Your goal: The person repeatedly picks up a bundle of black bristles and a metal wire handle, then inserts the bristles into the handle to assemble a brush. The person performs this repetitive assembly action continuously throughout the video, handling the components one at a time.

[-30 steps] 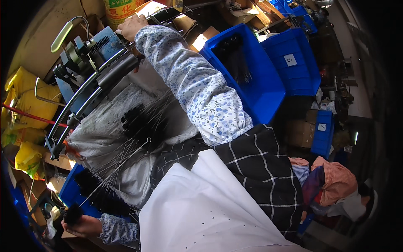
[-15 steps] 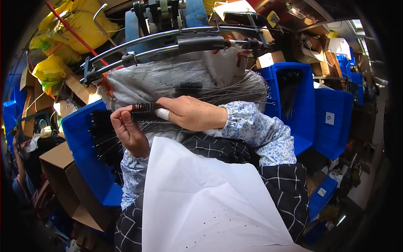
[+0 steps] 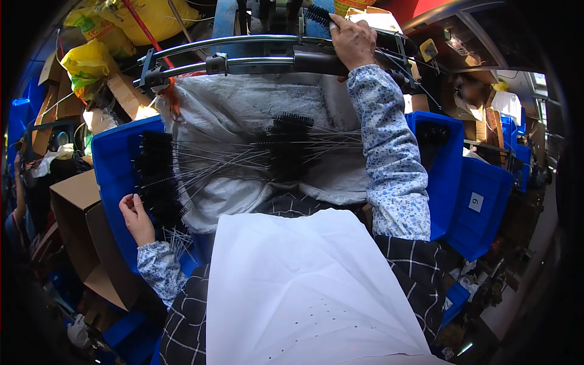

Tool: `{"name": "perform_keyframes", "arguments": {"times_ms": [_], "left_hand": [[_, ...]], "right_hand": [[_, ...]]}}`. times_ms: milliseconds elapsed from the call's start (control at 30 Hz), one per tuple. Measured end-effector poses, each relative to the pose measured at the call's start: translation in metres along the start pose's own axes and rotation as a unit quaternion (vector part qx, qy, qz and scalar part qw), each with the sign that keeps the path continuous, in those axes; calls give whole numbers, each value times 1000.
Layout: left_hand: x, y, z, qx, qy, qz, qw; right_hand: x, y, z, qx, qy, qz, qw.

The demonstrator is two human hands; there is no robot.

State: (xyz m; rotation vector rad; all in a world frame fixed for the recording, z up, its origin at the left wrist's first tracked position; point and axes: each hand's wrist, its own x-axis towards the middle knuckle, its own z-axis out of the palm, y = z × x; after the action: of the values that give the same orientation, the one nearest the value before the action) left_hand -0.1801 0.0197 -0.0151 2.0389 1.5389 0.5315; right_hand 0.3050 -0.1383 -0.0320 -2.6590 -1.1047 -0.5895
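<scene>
Right hand (image 3: pixel 351 38) at 12 o'clock: fingers curl over the black handle (image 3: pixel 322 62) of the machine (image 3: pixel 255 42); fingertips hidden behind it. Left hand (image 3: pixel 136 218) at 9 o'clock: fingers pressed together against the black brushes (image 3: pixel 159 182) in the blue bin (image 3: pixel 112 164); whether they pinch one, cannot tell. More brushes lie on the grey sack (image 3: pixel 243 115). Half a second ago both hands met over the sack at centre.

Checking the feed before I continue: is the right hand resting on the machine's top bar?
Yes, the right hand grips the dark bar of the machine, away from the brushes.
</scene>
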Motion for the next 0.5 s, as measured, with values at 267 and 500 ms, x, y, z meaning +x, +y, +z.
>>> {"name": "perform_keyframes", "arguments": {"times_ms": [267,500], "left_hand": [[-15,-9,-16,-6,-189,-81,979],[-17,-4,-17,-135,-164,-85,974]], "right_hand": [[-3,7,2,-3,21,-19,1000],[0,4,5,25,23,-38,999]]}}
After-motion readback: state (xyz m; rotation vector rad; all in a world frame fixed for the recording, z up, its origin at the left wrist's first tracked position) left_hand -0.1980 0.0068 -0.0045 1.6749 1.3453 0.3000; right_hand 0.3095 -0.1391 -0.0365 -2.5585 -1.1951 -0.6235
